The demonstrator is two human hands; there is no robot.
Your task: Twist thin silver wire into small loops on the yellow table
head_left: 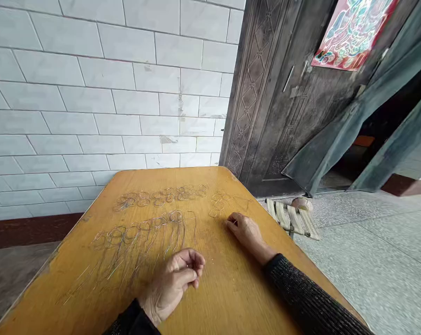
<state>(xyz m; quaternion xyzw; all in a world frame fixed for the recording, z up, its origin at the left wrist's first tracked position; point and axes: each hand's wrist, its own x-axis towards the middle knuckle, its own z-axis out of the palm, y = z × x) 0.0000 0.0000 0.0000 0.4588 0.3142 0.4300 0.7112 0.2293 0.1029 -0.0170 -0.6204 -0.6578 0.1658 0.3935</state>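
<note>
My left hand (177,281) is above the near part of the wooden table, palm turned inward. Its fingers are curled and the thumb presses toward them; anything between them is too small to make out. Further off, my right hand (245,229) rests at the table's right side with bent fingers close together, its fingertips hidden. Just beyond it lie a few thin wire-like loops (217,204). Left of my hands is a row of thin looped strands (130,232) with long loose tails toward me. Behind that row lies another row of coiled loops (170,195).
The wooden table (227,288) stands near a white tiled wall (119,74). To the right are a dark carved door (266,102) and a grey-green curtain (339,135). A low seat with woven straps (290,217) stands on the floor beside the table's right edge.
</note>
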